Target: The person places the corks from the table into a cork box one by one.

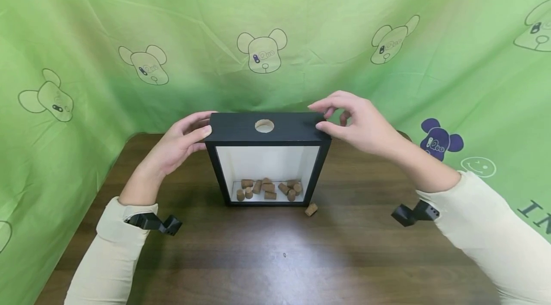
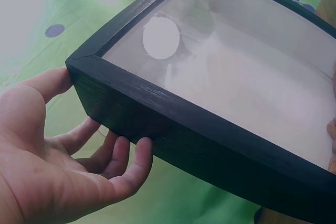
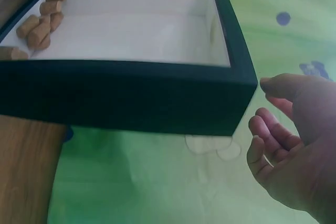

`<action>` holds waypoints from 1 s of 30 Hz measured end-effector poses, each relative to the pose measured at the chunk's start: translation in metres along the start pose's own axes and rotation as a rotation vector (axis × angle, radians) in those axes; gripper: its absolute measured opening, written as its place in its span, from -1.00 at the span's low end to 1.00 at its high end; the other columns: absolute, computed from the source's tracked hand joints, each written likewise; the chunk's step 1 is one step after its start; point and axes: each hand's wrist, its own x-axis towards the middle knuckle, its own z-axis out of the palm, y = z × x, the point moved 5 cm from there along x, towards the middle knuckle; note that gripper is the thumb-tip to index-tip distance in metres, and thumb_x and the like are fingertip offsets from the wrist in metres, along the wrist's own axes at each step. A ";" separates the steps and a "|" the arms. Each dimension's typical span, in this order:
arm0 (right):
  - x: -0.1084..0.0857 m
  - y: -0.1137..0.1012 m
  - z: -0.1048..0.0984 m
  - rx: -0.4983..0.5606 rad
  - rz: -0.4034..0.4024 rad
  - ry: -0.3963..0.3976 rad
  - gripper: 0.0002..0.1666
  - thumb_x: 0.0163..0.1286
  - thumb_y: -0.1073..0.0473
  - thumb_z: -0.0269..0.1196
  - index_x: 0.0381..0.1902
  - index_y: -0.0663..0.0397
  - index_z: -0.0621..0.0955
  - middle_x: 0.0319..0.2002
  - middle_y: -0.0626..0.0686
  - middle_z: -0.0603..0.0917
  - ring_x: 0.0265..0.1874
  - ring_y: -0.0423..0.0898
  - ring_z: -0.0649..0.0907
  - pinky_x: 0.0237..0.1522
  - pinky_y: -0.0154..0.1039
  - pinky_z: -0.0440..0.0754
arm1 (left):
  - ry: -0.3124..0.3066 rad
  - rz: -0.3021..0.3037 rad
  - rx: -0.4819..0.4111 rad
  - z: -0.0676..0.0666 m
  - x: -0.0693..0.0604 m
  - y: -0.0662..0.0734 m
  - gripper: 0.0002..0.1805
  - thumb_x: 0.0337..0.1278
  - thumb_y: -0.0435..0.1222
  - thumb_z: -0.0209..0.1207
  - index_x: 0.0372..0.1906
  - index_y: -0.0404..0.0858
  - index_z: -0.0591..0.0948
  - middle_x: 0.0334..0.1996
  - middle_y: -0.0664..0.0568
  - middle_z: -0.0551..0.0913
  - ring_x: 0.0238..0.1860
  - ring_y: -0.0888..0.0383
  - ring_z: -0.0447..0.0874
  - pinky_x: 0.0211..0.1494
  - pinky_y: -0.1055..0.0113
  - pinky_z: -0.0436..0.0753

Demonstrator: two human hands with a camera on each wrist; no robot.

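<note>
A black shadow box with a clear front and a round hole in its top stands upright on the table. Several corks lie on its floor inside; they also show in the right wrist view. My left hand grips the box's upper left side, thumb at the front corner and fingertips along the side's rear edge. By the top right corner hovers my right hand, holding nothing, its fingers loosely bent. Whether its thumb touches the corner, I cannot tell.
One loose cork lies on the brown wooden table, just outside the box's front right corner. Behind the table hangs a green cloth with printed bear heads. A black wrist camera is strapped to each sleeve.
</note>
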 end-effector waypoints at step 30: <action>-0.107 0.118 0.042 0.138 0.264 0.010 -0.55 0.30 0.38 0.40 0.16 0.19 0.64 -0.23 0.10 0.73 -0.26 -0.32 0.63 -0.27 -0.43 0.64 | -0.002 0.025 -0.032 0.000 0.000 -0.001 -0.41 0.50 -0.35 0.03 0.53 -0.34 0.25 0.32 -0.08 0.38 0.04 0.17 0.59 0.05 0.36 0.62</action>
